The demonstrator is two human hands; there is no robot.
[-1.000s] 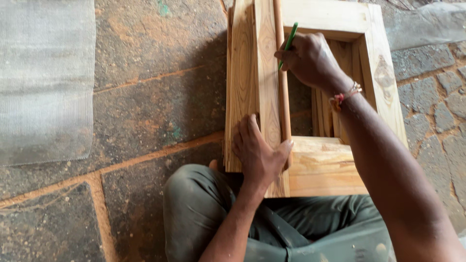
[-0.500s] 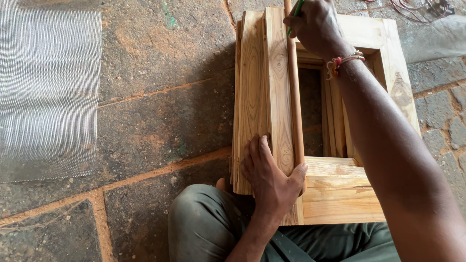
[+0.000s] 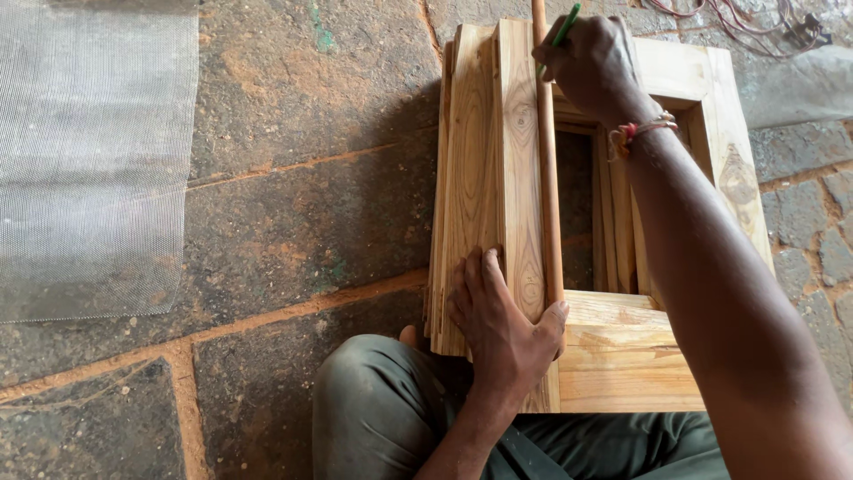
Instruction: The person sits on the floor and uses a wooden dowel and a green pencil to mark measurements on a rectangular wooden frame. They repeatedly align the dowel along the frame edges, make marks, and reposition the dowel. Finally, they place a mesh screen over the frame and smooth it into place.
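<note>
The floor (image 3: 293, 222) is rough dark stone slabs with reddish-brown dirt packed in the joints and smeared over some faces, and smaller cobbled stones show at the right edge. A sheet of grey wire mesh (image 3: 93, 160) lies flat on the floor at the left, well apart from the work. A pale wooden frame (image 3: 622, 356) lies on the stones in front of the seated person, whose knee in green trousers (image 3: 373, 418) touches its near end. The left hand (image 3: 502, 329) is spread flat, pressing down on the frame's left boards, its thumb against a thin round stick (image 3: 549, 178) that lies lengthwise along them. The right hand (image 3: 591, 67) is closed, pinching a green pencil (image 3: 562, 28) at the stick's far end. Red wires (image 3: 737, 18) trail at the top right.
</note>
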